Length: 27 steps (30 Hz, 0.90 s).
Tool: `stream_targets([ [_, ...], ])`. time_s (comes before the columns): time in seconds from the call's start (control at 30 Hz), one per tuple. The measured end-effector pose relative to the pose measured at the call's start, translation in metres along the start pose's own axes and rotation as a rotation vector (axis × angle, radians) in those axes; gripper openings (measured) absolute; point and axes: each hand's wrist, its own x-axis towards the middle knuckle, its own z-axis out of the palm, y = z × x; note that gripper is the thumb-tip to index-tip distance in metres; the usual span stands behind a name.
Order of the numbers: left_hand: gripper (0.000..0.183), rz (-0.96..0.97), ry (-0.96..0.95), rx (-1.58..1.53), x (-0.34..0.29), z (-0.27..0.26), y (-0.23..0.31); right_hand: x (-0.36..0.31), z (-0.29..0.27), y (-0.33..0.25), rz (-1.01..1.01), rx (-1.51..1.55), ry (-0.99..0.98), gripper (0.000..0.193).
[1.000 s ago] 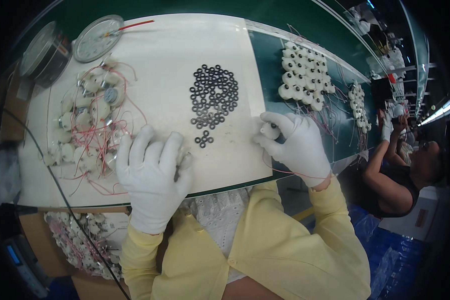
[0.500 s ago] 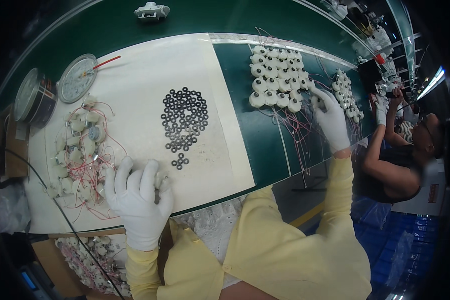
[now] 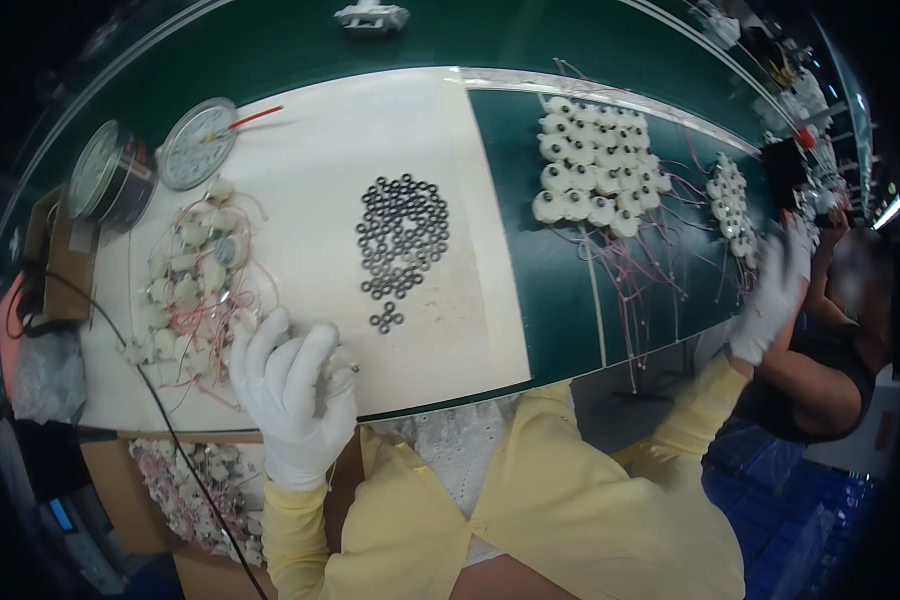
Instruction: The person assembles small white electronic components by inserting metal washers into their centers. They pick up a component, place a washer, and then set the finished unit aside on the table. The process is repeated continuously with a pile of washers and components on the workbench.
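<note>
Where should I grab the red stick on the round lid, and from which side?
Probably by the red end of the stick, from the right: that slim, straight length juts past the rim of the round lid, while its other end lies over it.

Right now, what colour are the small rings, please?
The small rings are black, best seen in the head view.

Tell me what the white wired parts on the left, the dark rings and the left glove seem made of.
White wired parts: probably plastic, pale and smooth-looking, with some silvery, metal-like patches.
Dark rings: perhaps rubber, plastic or coated metal; their faint sheen leaves it open.
Left glove: likely fabric, matte white, judging by its soft folds.
</note>
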Motion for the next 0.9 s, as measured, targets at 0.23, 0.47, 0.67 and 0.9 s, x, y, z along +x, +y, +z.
stream_targets([
  [0.23,0.048,-0.113,0.102,-0.356,0.010,-0.029,0.029,-0.084,0.009,-0.088,-0.652,-0.342,0.236,0.035],
  [0.47,0.037,0.077,0.061,-0.440,0.034,-0.029,0.079,-0.152,0.093,-0.179,-0.596,0.896,-0.945,0.037],
  [0.67,0.033,0.098,-0.143,-0.492,0.023,-0.028,0.057,-0.152,0.098,-0.171,0.036,1.689,-0.857,0.073],
  [0.9,0.034,-0.040,-0.028,0.269,0.018,-0.013,-0.017,-0.102,0.085,-0.153,0.784,1.620,-1.168,0.066],
])
